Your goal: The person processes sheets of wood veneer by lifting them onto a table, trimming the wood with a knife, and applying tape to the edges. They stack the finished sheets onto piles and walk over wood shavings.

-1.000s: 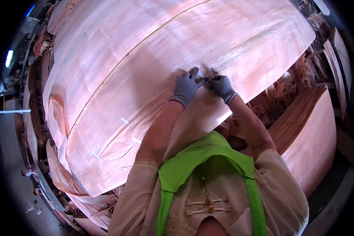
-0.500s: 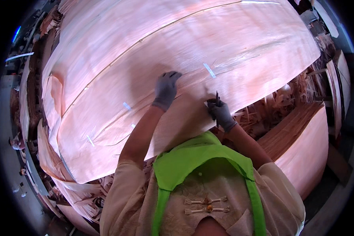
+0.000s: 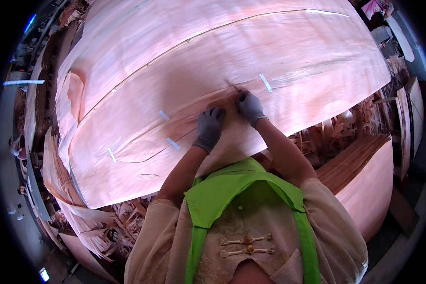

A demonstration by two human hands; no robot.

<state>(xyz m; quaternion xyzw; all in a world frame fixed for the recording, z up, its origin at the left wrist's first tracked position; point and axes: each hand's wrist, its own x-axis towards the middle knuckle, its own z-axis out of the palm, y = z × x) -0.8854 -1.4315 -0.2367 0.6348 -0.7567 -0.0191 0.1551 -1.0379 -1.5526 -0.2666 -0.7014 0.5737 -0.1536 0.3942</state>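
Observation:
A broad, pale pinkish wood veneer sheet [image 3: 279,52] spreads under both hands. My left hand [image 3: 209,128], in a grey glove, rests on it with bent fingers touching the surface beside a long split. Just to its right, my gloved right hand [image 3: 250,108] is closed around a thin, dark, knife-like tool [image 3: 236,88]; its exact kind is hard to make out. Near the split are short white tape strips, one [image 3: 266,83] beyond my right hand and others [image 3: 173,143] left of my left hand.
A long seam [image 3: 146,65] crosses the veneer farther off. Its left edge has a curled flap [image 3: 73,94]. Torn veneer scraps [image 3: 324,135] lie below the near edge, beside a veneer stack [image 3: 355,161] at right. More scraps [image 3: 128,220] hang at lower left.
My right hand has moved up and left onto the sheet with the dark tool. My left hand has come down nearer to me, and the two hands are now close together.

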